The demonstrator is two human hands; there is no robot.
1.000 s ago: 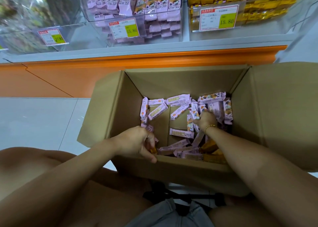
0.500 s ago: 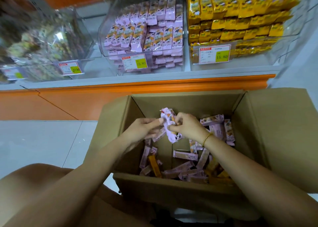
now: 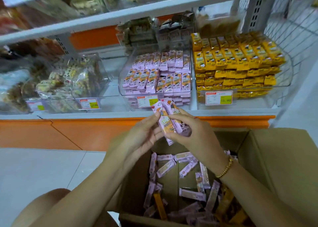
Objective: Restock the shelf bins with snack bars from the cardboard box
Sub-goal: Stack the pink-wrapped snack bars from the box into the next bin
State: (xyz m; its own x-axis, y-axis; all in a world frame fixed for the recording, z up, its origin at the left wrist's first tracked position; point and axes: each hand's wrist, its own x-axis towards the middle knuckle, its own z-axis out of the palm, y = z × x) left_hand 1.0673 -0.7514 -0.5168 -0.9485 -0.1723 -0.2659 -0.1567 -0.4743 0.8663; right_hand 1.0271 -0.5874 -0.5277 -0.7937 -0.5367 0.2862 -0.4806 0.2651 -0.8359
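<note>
The shelf (image 3: 77, 114) is filling the whole top half of your view, and the cardboard box (image 3: 275, 157) is sitting open right under your arms, its tall right flap standing up beside your right forearm.

Going by what's showing, you're somewhere in the middle of this. The clear bin (image 3: 123, 89) of pink bars is already looking well stocked, with just a small gap in its front row. The yellow bars (image 3: 237, 61) next door are stacking up high. Plenty of loose bars (image 3: 166, 168) are lying scattered over the box bottom though, a few orange ones among them, so I'd say several more loads are waiting.

Room-wise, nothing is standing between you and the bin. Only its front wall with the price tag (image 3: 147, 101) is rising just beyond the bundle, and the upper shelf (image 3: 154, 11) is hanging over the back.

You're holding a little bundle of pink bars (image 3: 169, 118) above the box's far edge. Your right hand (image 3: 194, 133) is wrapping round it and your left hand (image 3: 142, 135) is pinching its left side with thumb and fingers.
</note>
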